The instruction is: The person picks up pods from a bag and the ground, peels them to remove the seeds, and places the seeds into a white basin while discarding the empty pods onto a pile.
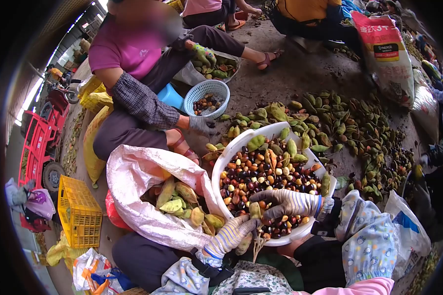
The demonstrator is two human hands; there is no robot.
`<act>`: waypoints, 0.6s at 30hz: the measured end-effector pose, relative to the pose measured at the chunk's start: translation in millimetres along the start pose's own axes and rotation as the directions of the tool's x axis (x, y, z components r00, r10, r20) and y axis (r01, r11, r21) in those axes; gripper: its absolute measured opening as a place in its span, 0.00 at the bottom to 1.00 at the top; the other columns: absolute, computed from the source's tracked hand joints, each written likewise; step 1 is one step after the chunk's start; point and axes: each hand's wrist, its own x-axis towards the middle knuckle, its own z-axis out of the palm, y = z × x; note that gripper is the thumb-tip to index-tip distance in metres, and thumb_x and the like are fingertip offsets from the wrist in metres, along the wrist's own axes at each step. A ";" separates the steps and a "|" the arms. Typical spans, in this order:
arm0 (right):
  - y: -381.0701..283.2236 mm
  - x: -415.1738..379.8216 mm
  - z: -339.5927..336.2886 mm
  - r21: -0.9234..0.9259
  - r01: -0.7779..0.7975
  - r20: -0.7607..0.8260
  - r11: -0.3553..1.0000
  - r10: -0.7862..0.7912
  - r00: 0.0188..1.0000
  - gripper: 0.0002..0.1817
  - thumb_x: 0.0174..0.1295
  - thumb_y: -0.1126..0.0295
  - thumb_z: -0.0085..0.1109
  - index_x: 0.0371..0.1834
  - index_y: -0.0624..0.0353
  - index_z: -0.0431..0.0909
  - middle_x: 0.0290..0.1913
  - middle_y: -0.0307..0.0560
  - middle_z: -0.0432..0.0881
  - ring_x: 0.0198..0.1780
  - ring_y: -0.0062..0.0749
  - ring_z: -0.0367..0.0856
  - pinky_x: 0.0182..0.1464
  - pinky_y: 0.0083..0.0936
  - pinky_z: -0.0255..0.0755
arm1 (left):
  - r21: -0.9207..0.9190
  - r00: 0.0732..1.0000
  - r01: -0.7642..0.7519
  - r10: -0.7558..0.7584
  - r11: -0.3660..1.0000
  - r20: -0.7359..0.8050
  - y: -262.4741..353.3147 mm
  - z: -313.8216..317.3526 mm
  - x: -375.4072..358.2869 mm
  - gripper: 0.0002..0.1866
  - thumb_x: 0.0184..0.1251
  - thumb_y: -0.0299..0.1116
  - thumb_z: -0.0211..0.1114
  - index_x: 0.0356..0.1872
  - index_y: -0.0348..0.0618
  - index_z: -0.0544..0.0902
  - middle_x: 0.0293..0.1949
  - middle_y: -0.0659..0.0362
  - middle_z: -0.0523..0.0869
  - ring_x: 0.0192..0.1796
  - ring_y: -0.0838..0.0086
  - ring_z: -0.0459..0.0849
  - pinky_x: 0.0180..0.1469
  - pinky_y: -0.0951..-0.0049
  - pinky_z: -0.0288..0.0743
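My left hand [231, 235], in a striped glove with dark fingertips, is closed on a stalk of seed pods [257, 248] at the near rim of a white basin [220, 169]. One pod of it [243, 244] hangs below my fingers. My right hand [286, 204], gloved alike, reaches over the basin with its thumb and fingers closed around an upright brownish pod [255, 210]. Glossy dark, brown and cream seeds [261, 172] fill the basin, with some green pods on top. Left of it, a white woven sack [133, 169] stands open, holding split pods [174, 201].
A person in a pink shirt [133, 54] sits opposite, a gloved hand [203, 125] near a blue basket [206, 91] of seeds. Loose pods [339, 118] heap behind the basin. A yellow crate [79, 211] and red cart [42, 142] stand left; a filled sack [384, 54] stands back right.
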 end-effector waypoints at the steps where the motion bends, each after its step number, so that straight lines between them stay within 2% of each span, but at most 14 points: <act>1: 10.2 5.9 -4.4 -0.106 0.047 0.000 0.993 -0.047 0.999 0.33 0.56 0.66 0.66 0.64 0.61 0.63 0.52 0.45 0.77 0.51 0.26 0.75 0.54 0.24 0.69 | 0.028 0.999 0.032 -0.033 0.999 0.033 -2.4 -5.3 1.2 0.13 0.68 0.39 0.58 0.43 0.39 0.78 0.27 0.67 0.78 0.28 0.85 0.74 0.31 0.85 0.67; 2: 18.4 8.6 -6.8 -0.211 0.093 0.006 0.973 -0.094 0.996 0.35 0.55 0.65 0.67 0.64 0.61 0.62 0.52 0.45 0.77 0.53 0.26 0.74 0.55 0.25 0.69 | 0.029 1.000 -0.010 0.010 1.000 0.022 -10.2 -5.2 4.7 0.12 0.69 0.39 0.57 0.39 0.40 0.78 0.24 0.69 0.76 0.24 0.87 0.72 0.26 0.85 0.65; 5: 10.0 7.1 1.1 -0.319 0.079 0.057 0.944 -0.064 0.996 0.38 0.52 0.66 0.70 0.65 0.62 0.60 0.54 0.47 0.76 0.55 0.27 0.71 0.57 0.27 0.67 | 0.073 0.999 0.012 -0.014 0.997 0.034 2.3 1.5 -3.1 0.13 0.69 0.40 0.56 0.39 0.39 0.78 0.21 0.70 0.74 0.22 0.87 0.70 0.23 0.85 0.63; 6: 24.0 13.5 1.1 -0.307 0.166 0.087 0.937 -0.146 0.985 0.40 0.51 0.67 0.71 0.66 0.61 0.59 0.53 0.48 0.76 0.55 0.26 0.71 0.58 0.27 0.66 | 0.128 0.997 -0.068 0.071 0.989 -0.020 -0.2 6.2 -0.8 0.14 0.69 0.41 0.57 0.38 0.39 0.79 0.19 0.71 0.72 0.19 0.88 0.68 0.21 0.84 0.60; 7: 28.1 13.2 4.3 -0.295 0.229 0.109 0.928 -0.206 0.973 0.39 0.52 0.71 0.69 0.67 0.60 0.57 0.53 0.49 0.77 0.54 0.28 0.72 0.56 0.27 0.68 | 0.191 0.996 -0.061 0.072 0.980 -0.048 -2.6 6.1 1.4 0.14 0.68 0.42 0.58 0.38 0.39 0.79 0.21 0.70 0.72 0.22 0.87 0.68 0.24 0.84 0.62; 9: -10.8 -2.9 21.6 -0.527 0.005 0.004 0.850 -0.004 1.000 0.39 0.53 0.73 0.65 0.68 0.58 0.56 0.52 0.52 0.77 0.53 0.29 0.73 0.53 0.28 0.70 | 0.188 0.995 -0.045 0.061 0.981 -0.080 -5.8 4.2 4.3 0.15 0.68 0.42 0.58 0.39 0.38 0.80 0.24 0.69 0.75 0.26 0.87 0.70 0.29 0.84 0.64; 10: -12.1 -3.3 25.5 -0.561 -0.020 -0.029 0.827 0.005 1.000 0.39 0.53 0.74 0.62 0.69 0.57 0.55 0.51 0.55 0.77 0.54 0.32 0.75 0.52 0.29 0.71 | 0.164 0.994 -0.061 0.074 0.985 -0.076 -4.0 5.3 3.3 0.16 0.68 0.43 0.58 0.40 0.39 0.80 0.27 0.68 0.77 0.30 0.86 0.71 0.33 0.84 0.66; 11: -11.0 -2.8 24.4 -0.621 -0.019 -0.042 0.784 -0.009 0.999 0.38 0.54 0.69 0.64 0.68 0.57 0.56 0.52 0.56 0.77 0.54 0.36 0.76 0.54 0.30 0.70 | 0.122 0.995 -0.059 0.068 0.991 -0.072 -4.1 6.0 3.1 0.16 0.68 0.43 0.58 0.40 0.39 0.80 0.27 0.68 0.77 0.29 0.86 0.71 0.32 0.84 0.66; 13: 26.5 8.7 5.9 -0.598 0.093 0.014 0.796 -0.106 0.994 0.37 0.56 0.62 0.65 0.68 0.58 0.58 0.53 0.57 0.76 0.56 0.39 0.75 0.56 0.31 0.69 | 0.036 0.997 -0.053 0.055 0.998 -0.056 -5.4 6.5 2.7 0.17 0.69 0.45 0.57 0.41 0.39 0.80 0.28 0.68 0.78 0.28 0.86 0.72 0.30 0.84 0.66; 14: 44.5 12.2 -2.3 -0.492 0.150 0.041 0.858 -0.150 0.988 0.37 0.56 0.57 0.65 0.66 0.60 0.61 0.55 0.57 0.75 0.57 0.38 0.74 0.58 0.31 0.67 | 0.090 0.998 -0.050 0.054 0.995 -0.034 -3.9 6.0 1.9 0.17 0.69 0.45 0.57 0.41 0.40 0.80 0.27 0.68 0.78 0.27 0.86 0.72 0.29 0.84 0.66; 17: 31.8 5.2 -1.1 -0.294 0.033 0.064 0.955 -0.014 0.998 0.36 0.58 0.57 0.64 0.65 0.63 0.62 0.58 0.51 0.74 0.61 0.32 0.70 0.62 0.28 0.63 | 0.155 0.996 -0.084 0.084 0.984 0.007 -8.1 8.2 1.2 0.18 0.69 0.48 0.56 0.36 0.41 0.79 0.19 0.68 0.74 0.20 0.86 0.70 0.21 0.85 0.63; 18: 34.0 5.0 -1.8 -0.221 0.008 0.069 0.975 0.008 0.998 0.36 0.58 0.57 0.64 0.65 0.63 0.62 0.59 0.49 0.73 0.62 0.31 0.68 0.63 0.28 0.61 | 0.148 0.999 -0.039 0.040 0.988 -0.003 -6.4 8.2 0.4 0.18 0.69 0.48 0.56 0.35 0.41 0.78 0.18 0.68 0.73 0.19 0.86 0.70 0.20 0.85 0.62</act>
